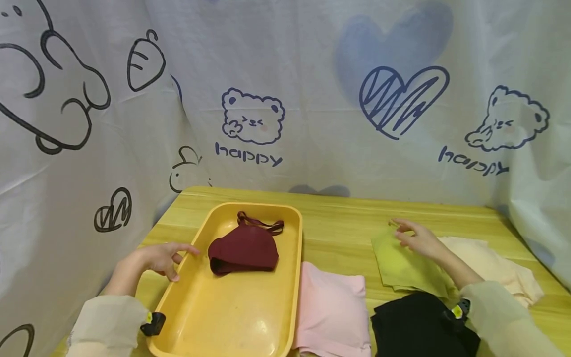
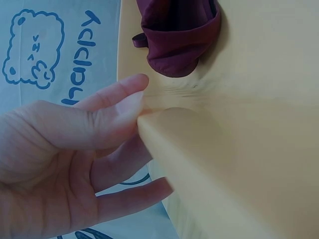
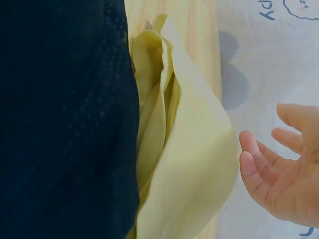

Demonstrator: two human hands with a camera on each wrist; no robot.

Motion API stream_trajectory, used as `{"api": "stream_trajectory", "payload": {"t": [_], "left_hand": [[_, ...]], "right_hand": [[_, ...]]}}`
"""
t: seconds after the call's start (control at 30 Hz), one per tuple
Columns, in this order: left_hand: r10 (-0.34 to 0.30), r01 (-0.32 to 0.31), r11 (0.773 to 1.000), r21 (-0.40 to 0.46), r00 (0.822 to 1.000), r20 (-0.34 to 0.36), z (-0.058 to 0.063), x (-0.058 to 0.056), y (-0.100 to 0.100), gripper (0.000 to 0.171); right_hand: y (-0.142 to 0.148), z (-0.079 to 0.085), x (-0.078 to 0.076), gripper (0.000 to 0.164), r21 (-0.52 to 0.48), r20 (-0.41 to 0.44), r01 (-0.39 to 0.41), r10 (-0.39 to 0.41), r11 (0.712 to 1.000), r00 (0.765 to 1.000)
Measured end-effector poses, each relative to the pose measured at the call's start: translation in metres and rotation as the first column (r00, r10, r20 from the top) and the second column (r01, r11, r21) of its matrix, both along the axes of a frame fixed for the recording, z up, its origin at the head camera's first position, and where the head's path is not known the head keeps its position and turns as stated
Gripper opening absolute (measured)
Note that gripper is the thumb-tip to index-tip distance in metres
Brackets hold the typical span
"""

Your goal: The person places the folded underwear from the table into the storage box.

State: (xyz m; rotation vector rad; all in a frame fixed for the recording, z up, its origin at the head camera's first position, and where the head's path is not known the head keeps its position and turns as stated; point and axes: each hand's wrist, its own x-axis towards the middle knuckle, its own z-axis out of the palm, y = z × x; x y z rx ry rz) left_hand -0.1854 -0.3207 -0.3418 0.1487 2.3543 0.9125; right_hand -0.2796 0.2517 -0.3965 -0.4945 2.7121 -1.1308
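Observation:
A folded maroon bra (image 1: pixel 244 247) with thin straps lies toward the far end of a yellow plastic tray (image 1: pixel 232 317). My left hand (image 1: pixel 162 259) is at the tray's left rim, its index finger reaching over the edge. In the left wrist view, the thumb of the left hand (image 2: pixel 75 134) touches the rim, while other fingertips pass behind the outer wall. My right hand (image 1: pixel 421 240) hovers over a folded yellow-green garment (image 1: pixel 403 265), its fingers loosely bent and holding nothing. In the right wrist view, that hand (image 3: pixel 289 169) appears just beyond the yellow-green garment (image 3: pixel 194 149).
A folded pink garment (image 1: pixel 334 307) lies against the tray's right side. Beside it is a black garment (image 1: pixel 419 327), under the right forearm. A cream garment (image 1: pixel 495 267) lies farther right on the wood-patterned table (image 1: pixel 343 223). White drawn-on curtains (image 1: pixel 308 99) enclose the back and sides.

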Motion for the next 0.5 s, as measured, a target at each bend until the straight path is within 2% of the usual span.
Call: {"api": "stream_trajectory", "payload": {"t": [0.27,0.5], "left_hand": [[0.008,-0.008,1.0,0.002,1.0,0.009,0.0,0.0,0.0,0.07],[0.017,-0.017,1.0,0.004,1.0,0.009,-0.002,-0.001,0.0,0.07]], "right_hand": [[0.017,-0.005,0.003,0.056,0.066,-0.031,0.055,-0.053,0.996,0.998],[0.033,-0.011,0.006,0.063,0.095,0.068,0.059,-0.066,0.994,0.996]]}}
